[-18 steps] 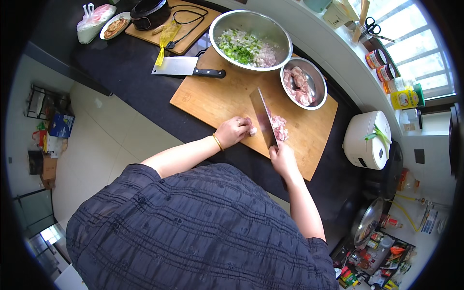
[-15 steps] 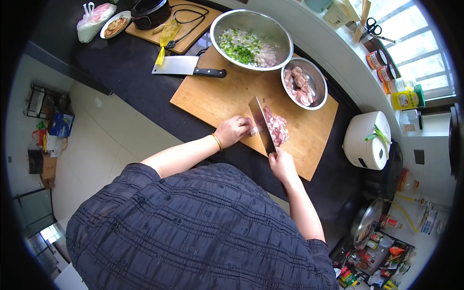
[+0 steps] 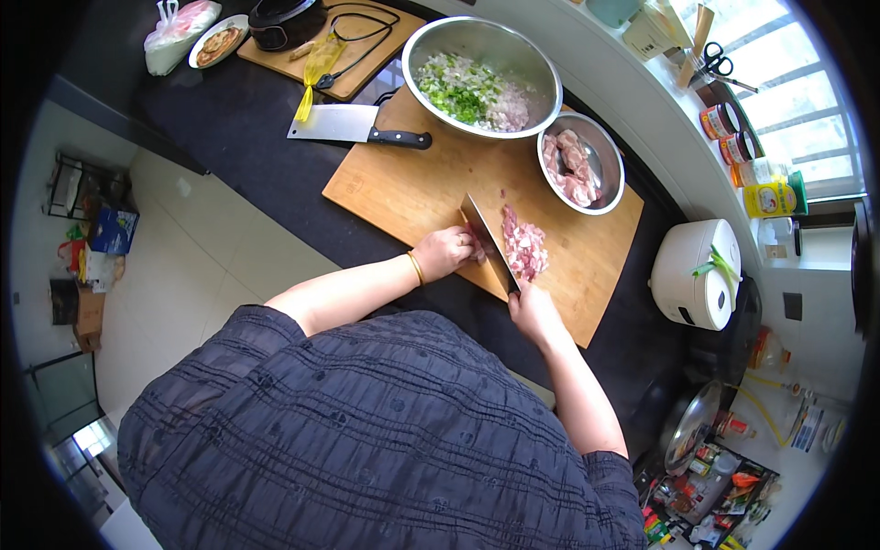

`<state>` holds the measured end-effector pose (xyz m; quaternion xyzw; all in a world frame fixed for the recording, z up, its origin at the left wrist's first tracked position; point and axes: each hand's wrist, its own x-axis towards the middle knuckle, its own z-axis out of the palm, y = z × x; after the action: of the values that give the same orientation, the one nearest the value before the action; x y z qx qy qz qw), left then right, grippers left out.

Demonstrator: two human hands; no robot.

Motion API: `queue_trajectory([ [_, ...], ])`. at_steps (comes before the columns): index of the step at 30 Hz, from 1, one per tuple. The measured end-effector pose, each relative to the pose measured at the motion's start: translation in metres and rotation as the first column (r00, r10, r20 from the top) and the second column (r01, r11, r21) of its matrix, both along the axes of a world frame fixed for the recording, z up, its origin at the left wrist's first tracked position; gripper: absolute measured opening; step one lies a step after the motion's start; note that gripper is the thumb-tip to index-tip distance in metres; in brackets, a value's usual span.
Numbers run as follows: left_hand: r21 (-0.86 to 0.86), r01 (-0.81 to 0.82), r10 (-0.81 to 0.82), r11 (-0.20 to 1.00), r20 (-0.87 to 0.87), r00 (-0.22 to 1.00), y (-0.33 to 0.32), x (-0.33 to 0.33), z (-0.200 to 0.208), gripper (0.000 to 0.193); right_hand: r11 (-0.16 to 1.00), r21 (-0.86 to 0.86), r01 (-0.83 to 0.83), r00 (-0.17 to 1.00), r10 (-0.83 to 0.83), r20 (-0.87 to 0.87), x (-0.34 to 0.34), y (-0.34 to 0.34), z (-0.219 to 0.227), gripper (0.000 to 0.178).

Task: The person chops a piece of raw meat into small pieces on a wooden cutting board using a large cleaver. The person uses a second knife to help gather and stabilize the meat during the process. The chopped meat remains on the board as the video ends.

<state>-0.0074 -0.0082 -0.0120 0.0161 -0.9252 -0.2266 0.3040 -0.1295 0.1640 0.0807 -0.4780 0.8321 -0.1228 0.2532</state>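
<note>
My right hand (image 3: 533, 310) grips the handle of a cleaver (image 3: 489, 240), its broad blade slanting up and left over the wooden cutting board (image 3: 385, 188). Just left of the blade, my left hand (image 3: 442, 252) has its fingers curled down on a small piece of raw meat (image 3: 476, 244), mostly covered by the fingers and the blade. A pile of diced raw meat (image 3: 525, 246) lies against the blade's right side. At the board's far right corner, a small steel bowl (image 3: 616, 188) contains larger raw meat pieces (image 3: 573, 165).
A large steel bowl (image 3: 548, 66) at the board's far edge holds chopped greens and pale bits. Another cleaver (image 3: 335, 123) lies on the dark counter, left of it. A white rice cooker (image 3: 683, 266) with green stalks on its lid stands at right. A plate of flatbreads (image 3: 220, 41) sits far left.
The cleaver blade has shifted slightly left and nearer to my left fingers, its tip lower in view. My left hand stays on the meat. The whole view has shifted slightly.
</note>
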Motion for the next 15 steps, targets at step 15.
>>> queue_trajectory([
  [15,0.028,-0.055,0.055,0.998,0.010,0.998,0.003,-0.004,-0.011,0.017,0.999,0.034,0.031,0.995,-0.034,0.094,-0.001,0.020,-0.018,0.018],
])
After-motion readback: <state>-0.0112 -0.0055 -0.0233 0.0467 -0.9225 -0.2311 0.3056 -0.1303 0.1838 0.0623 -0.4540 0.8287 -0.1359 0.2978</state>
